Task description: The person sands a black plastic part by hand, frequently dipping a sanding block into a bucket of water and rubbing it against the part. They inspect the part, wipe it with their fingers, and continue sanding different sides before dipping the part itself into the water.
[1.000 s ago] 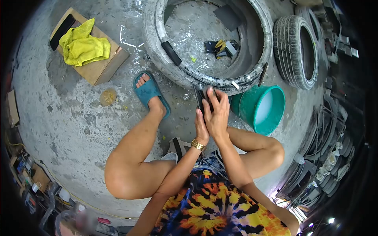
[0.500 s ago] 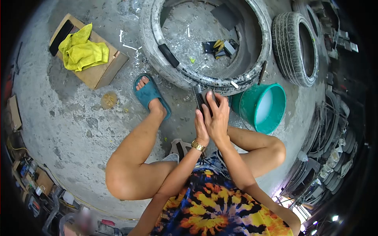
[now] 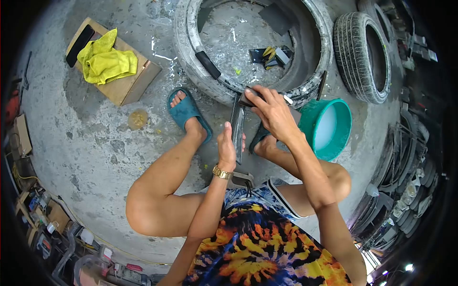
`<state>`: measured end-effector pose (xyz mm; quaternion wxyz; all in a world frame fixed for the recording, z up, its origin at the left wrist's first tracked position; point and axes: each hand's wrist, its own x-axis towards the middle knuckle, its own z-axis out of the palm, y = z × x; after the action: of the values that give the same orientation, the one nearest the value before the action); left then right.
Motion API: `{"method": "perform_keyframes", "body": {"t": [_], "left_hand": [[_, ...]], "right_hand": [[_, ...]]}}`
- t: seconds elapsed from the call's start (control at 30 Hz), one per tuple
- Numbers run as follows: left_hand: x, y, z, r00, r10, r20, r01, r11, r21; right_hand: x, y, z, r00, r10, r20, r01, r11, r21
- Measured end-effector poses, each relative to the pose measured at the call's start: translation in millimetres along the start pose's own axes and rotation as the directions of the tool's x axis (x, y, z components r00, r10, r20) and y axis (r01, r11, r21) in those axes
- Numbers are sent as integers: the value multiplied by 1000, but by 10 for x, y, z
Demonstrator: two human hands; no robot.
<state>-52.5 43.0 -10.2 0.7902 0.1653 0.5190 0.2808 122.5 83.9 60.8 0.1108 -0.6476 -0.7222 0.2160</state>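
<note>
My left hand, with a gold watch at the wrist, grips a long, narrow dark piece with a glossy face. Its fingertips show on the far side of the piece, which points away from me toward the tire. My right hand is closed on a small dark block at the piece's far end. The block overlaps the tip of the piece in this view. Just beyond both hands lies a large worn tire, its near rim wet and smeared with white and black.
To the right stands a green bucket of whitish liquid. A second tire stands behind it. A yellow cloth and a phone lie on a wooden box at left. Inside the big tire sits a grey block.
My hands have moved apart: the right has shifted forward and right with the block, while the left has drawn back slightly. More of the long dark piece now shows.
</note>
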Motion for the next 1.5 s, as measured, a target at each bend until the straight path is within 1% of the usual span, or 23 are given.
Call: {"method": "perform_keyframes", "body": {"t": [0.1,0.13,0.17,0.27,0.33,0.4,0.47,0.5,0.6,0.7,0.77,0.8,0.9,0.93,0.97,1.07,1.17,1.2,1.3,1.37,1.43,1.47,1.5], "left_hand": [[6,101,-27,999,-34,-18,34,999,12],[22,110,-50,1000,-2,-2,2,996,85],[74,112,-43,1000,8,-3,-7,997,80],[11,81,-17,999,31,-39,-28,996,88],[-1,104,-52,1000,17,-23,-15,994,104],[11,172,-33,999,-9,-47,16,990,141],[40,119,-63,999,22,-39,-15,988,154],[34,77,-62,999,43,-24,-38,985,166],[32,128,-79,999,32,0,-32,992,118],[31,179,-59,999,34,-20,-30,986,161],[27,106,-60,1000,27,-16,-25,991,134],[18,79,-62,1000,21,-14,-19,993,118],[25,149,-66,999,39,-21,-36,990,134],[23,170,-56,999,49,-24,-45,985,165],[22,172,-42,998,53,-25,-47,979,197],[10,81,-40,999,35,-23,-31,985,172],[26,131,-58,998,62,-18,-59,984,165],[26,116,-64,998,60,-22,-55,982,180],[-45,20,-7,999,39,-23,-35,983,178],[-31,-26,31,996,84,-4,-82,987,138],[20,-124,111,982,167,87,-163,985,-47],[51,-187,140,975,166,150,-152,983,-98],[66,-250,185,974,163,155,-149,984,-100]], "right_hand": [[-149,92,230,998,-61,23,62,998,-29],[-260,-199,1,995,-27,94,24,999,28],[-406,-163,168,992,-43,122,48,998,-42],[-275,-182,142,994,-2,110,10,997,-74],[-145,-207,155,997,66,40,-62,993,-101],[-387,-252,180,997,11,73,-1,992,-126],[-444,-166,190,991,-60,119,73,991,-113],[-300,-177,23,988,-27,150,42,994,-99],[-146,-95,142,996,36,75,-30,996,-89],[-433,-264,228,988,-140,62,148,977,-152],[-351,-108,180,994,-89,58,92,994,-66],[-143,-251,-62,996,21,81,-21,1000,-4],[-277,-192,159,999,22,33,-20,998,-62],[-430,-227,201,994,-18,112,29,995,-99],[-544,-246,261,994,-58,88,63,996,-59],[-183,-124,95,998,24,52,-23,1000,-20],[-301,-215,175,1000,22,-22,-23,999,-25],[-467,-154,350,1000,-19,-21,19,999,-31],[-290,-158,363,992,53,-117,-61,996,-72],[-2,17,335,963,168,-209,-188,979,-80],[77,19,149,904,233,-360,-219,972,78],[50,-14,65,885,301,-355,-281,954,109],[27,-60,14,884,304,-356,-285,953,104]]}}
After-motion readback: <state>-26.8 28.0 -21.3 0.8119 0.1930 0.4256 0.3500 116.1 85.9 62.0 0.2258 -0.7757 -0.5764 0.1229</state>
